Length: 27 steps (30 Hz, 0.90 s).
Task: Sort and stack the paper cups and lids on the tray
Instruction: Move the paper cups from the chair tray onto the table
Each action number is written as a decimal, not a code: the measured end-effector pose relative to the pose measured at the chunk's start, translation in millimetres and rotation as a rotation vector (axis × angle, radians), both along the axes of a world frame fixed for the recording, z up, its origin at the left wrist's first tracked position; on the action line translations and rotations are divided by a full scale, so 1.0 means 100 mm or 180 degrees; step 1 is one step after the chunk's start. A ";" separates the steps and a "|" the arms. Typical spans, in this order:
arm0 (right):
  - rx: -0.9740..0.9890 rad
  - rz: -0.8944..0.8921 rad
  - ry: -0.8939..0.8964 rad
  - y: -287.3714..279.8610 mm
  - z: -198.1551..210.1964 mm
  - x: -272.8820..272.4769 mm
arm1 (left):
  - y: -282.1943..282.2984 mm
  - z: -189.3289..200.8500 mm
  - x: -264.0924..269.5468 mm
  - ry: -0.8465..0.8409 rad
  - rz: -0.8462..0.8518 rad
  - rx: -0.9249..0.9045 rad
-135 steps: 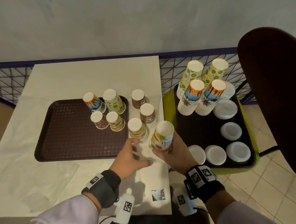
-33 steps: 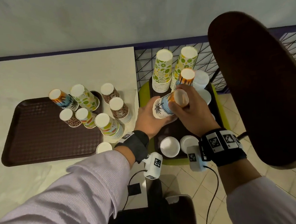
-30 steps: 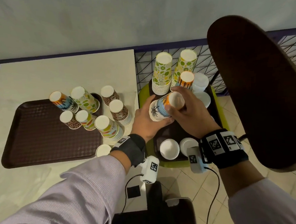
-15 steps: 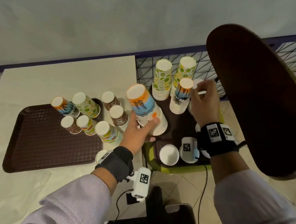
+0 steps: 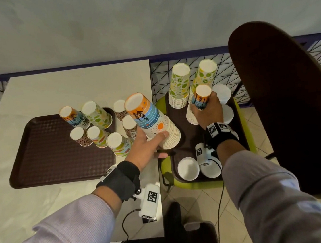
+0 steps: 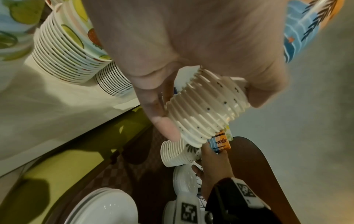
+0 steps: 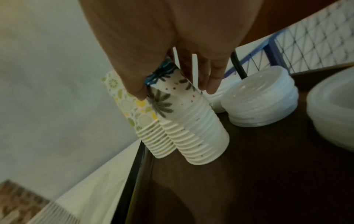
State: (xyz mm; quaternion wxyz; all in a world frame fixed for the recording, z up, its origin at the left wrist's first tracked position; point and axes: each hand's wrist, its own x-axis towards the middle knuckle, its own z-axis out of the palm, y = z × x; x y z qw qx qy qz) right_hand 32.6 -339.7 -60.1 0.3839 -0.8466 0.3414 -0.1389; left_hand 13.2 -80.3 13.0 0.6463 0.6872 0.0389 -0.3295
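My left hand grips a tall stack of orange-and-blue palm cups near its rims, holding it tilted above the gap between the table and the right tray. In the left wrist view thumb and fingers wrap the ribbed rims. My right hand holds a second palm-cup stack that stands upside down on the right tray; its base rests on the tray. Two green citrus stacks stand behind. White lids lie in piles on that tray.
The left brown tray on the white table carries several upside-down cup stacks at its right end, with more beside it. A dark chair back looms at right. The right tray sits on a green seat. A wire fence runs behind.
My left hand has lifted the palm-cup stack upright and carried it left toward the table. My right hand let go of it and now grips the other palm stack.
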 end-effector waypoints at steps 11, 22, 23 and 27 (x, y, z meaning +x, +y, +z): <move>-0.0524 0.0739 -0.0216 0.32 -0.19 -0.18 | 0.05 0.02 0.03 -0.0033 0.0096 0.0134; 0.0012 0.1144 0.0232 0.21 -0.24 -0.05 | 0.06 0.17 -0.04 -0.0238 0.0098 0.0057; -0.0001 0.1191 0.0227 0.20 -0.24 -0.06 | 0.07 0.19 -0.05 -0.0248 0.0073 0.0043; -0.0058 0.0980 -0.0008 0.19 -0.12 -0.13 | 0.13 0.28 -0.15 -0.0408 -0.0141 0.0027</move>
